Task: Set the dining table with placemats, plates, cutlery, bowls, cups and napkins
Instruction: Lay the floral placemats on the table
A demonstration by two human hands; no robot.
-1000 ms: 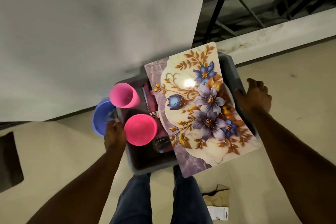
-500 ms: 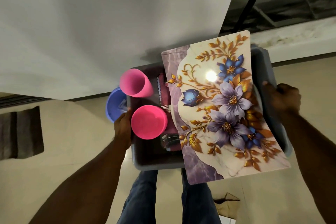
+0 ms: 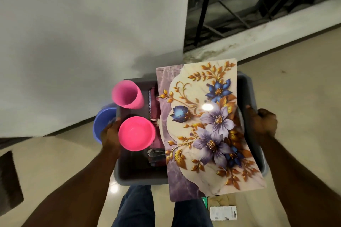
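Observation:
I carry a grey plastic tub (image 3: 140, 178) in front of my body. My left hand (image 3: 110, 135) grips its left rim and my right hand (image 3: 262, 122) grips its right rim. A floral placemat (image 3: 208, 127) with purple and blue flowers lies tilted across the tub's right half and hides what is under it. In the left half sit a pink cup (image 3: 127, 95) on its side and a pink bowl (image 3: 136, 133). A fork (image 3: 154, 121) and other cutlery (image 3: 156, 154) lie on a dark red napkin (image 3: 153, 101). A blue bowl (image 3: 102, 125) pokes out beyond the left rim.
A pale wall (image 3: 83, 33) rises ahead on the left. Black metal railings (image 3: 258, 2) stand behind a low ledge at the upper right. Beige tiled floor (image 3: 299, 79) lies all around. A dark mat (image 3: 9, 180) lies at the left edge, a white paper (image 3: 223, 213) near my feet.
The tub and both hands keep their grips while the view shifts; the wall and railing have moved across the frame and the tub now sits lower and more to the right.

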